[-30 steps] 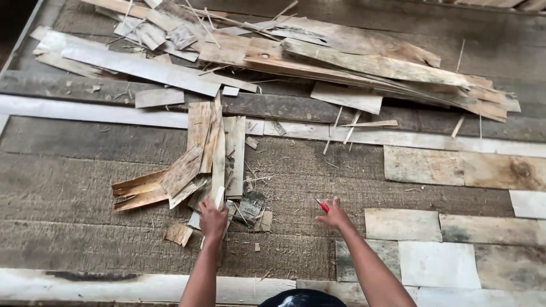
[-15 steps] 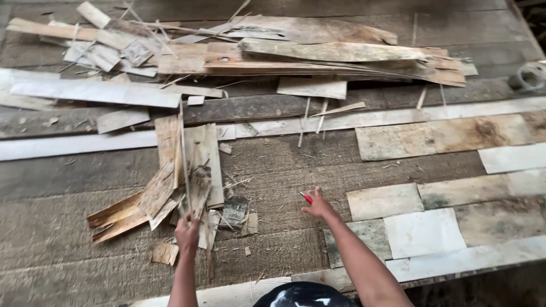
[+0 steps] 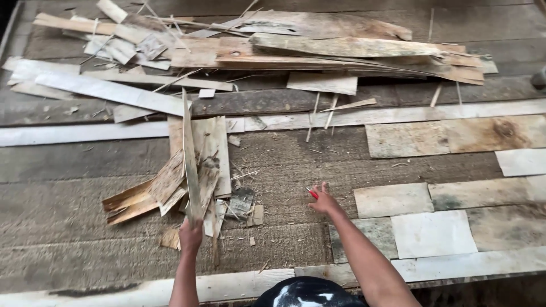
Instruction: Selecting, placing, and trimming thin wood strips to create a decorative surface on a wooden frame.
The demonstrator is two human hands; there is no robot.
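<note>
From the head camera, looking down over a rough grey wooden platform (image 3: pixel 68 227), the left hand (image 3: pixel 190 234) is gripping the lower end of a long thin wooden strip (image 3: pixel 189 153), fingers wrapped round it, and the strip is standing up at a slight tilt, its top end reaching over the pale plank (image 3: pixel 108 91) that is lying slantwise further back. Just beside that hand a small heap of broken wood scraps (image 3: pixel 165 187) is lying fanned out on the platform, with a dark, crumpled bit (image 3: pixel 242 200) sitting at its right edge. The right hand (image 3: pixel 324 200) is reaching forward over bare boards, well apart from the strip, fingers loosely curled; it seems to be pinching a small red object (image 3: pixel 312 193), though at this size it is hard to tell what it is or how firmly it is being held. To the right of that hand, flat square veneer pieces (image 3: pixel 432 233) are lying side by side in rows, edges touching. At the far side a big pile of long splintered boards (image 3: pixel 318 48) is lying criss-crossed. At the bottom edge a dark cap (image 3: pixel 307 293) with white marks is showing between the two forearms.
</note>
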